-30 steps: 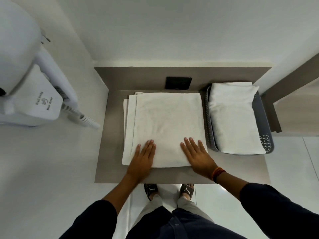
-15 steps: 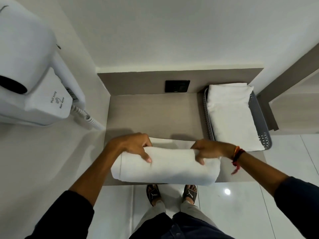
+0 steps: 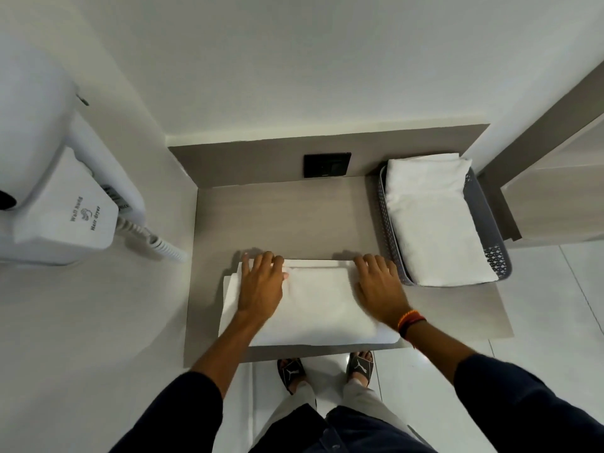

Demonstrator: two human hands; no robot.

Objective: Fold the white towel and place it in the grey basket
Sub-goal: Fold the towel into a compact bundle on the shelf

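The white towel (image 3: 318,305) lies folded into a wide, short rectangle along the front edge of the wooden shelf (image 3: 284,220). My left hand (image 3: 261,284) rests flat on its left part, fingers spread and reaching its far edge. My right hand (image 3: 379,287) presses flat on its right part, fingers also at the far edge. Neither hand grips the cloth. The grey basket (image 3: 478,204) stands at the right end of the shelf, just right of my right hand, and holds another folded white towel (image 3: 431,217).
A white wall-hung hair dryer (image 3: 55,178) with a coiled cord (image 3: 153,240) juts out on the left wall. A black socket plate (image 3: 327,165) sits on the back panel. A wooden ledge (image 3: 552,204) rises right of the basket. My feet in sandals stand below the shelf.
The far half of the spread towel was lifted and brought toward me, halving its depth. Both hands have let go of the fold and now lie flat on top of it.
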